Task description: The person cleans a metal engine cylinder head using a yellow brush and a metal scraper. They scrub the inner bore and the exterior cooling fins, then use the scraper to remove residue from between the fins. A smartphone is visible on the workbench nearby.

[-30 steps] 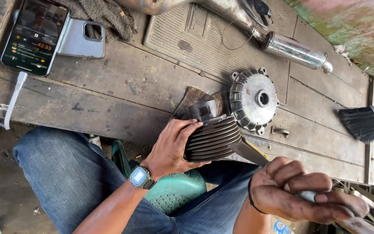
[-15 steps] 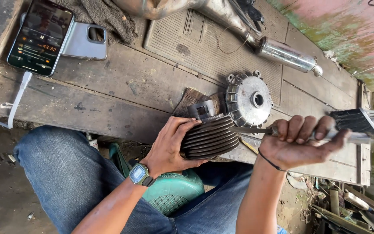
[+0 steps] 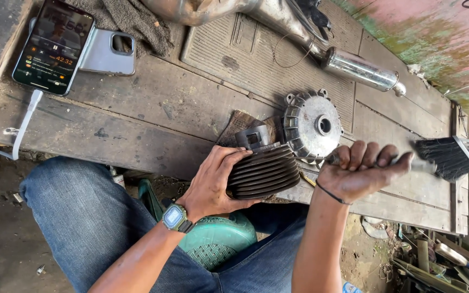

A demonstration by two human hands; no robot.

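Note:
My left hand (image 3: 213, 179), with a wristwatch on it, grips a dark finned engine cylinder (image 3: 264, 171) at the near edge of a worn wooden bench (image 3: 153, 119). My right hand (image 3: 356, 173) is closed around the handle of a paintbrush with black bristles (image 3: 443, 157), held to the right of the cylinder. A round silver metal cover (image 3: 310, 127) lies on the bench just behind the cylinder.
A phone (image 3: 54, 46) with a lit screen and a white cable (image 3: 25, 122) lies at the bench's left, beside a grey phone case (image 3: 107, 51). A ribbed mat (image 3: 261, 59) and a chrome exhaust pipe (image 3: 348, 65) lie further back. A green stool (image 3: 218, 241) stands between my knees.
My right hand rose from beside my lap to the bench's right side, took hold of the black-bristled brush and now holds it next to the cylinder. The left hand stayed put.

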